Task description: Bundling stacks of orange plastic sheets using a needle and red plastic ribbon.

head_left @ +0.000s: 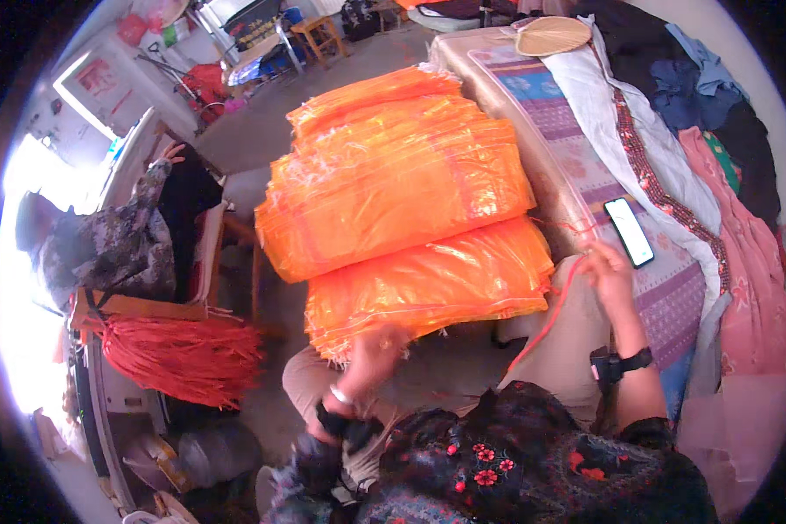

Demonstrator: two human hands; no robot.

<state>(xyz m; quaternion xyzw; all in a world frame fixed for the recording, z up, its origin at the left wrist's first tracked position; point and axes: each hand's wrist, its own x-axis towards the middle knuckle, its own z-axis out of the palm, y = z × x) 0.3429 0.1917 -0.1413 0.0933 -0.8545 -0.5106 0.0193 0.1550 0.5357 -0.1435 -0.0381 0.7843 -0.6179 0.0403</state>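
A tall stack of folded orange woven plastic bags (402, 188) lies in front of my knees, its upper part overlapping a lower bundle (428, 275). My left hand (377, 354) is curled at the near edge of that lower bundle. Blur hides what its fingers hold, if anything. To the right, over my knee, my right hand (608, 269) is closed on a red cord (546, 329). One stretch of the cord hangs down toward my lap. A thinner reddish strand runs from near this hand to the right side of the bags.
A phone (629, 231) with a lit screen lies on the patterned bed cover at right, near clothes and a woven fan (553, 36). At left, a bunch of red strips (179, 356) hangs from a wooden seat, beside a person in camouflage (118, 240). A wooden stool (316, 37) stands far back.
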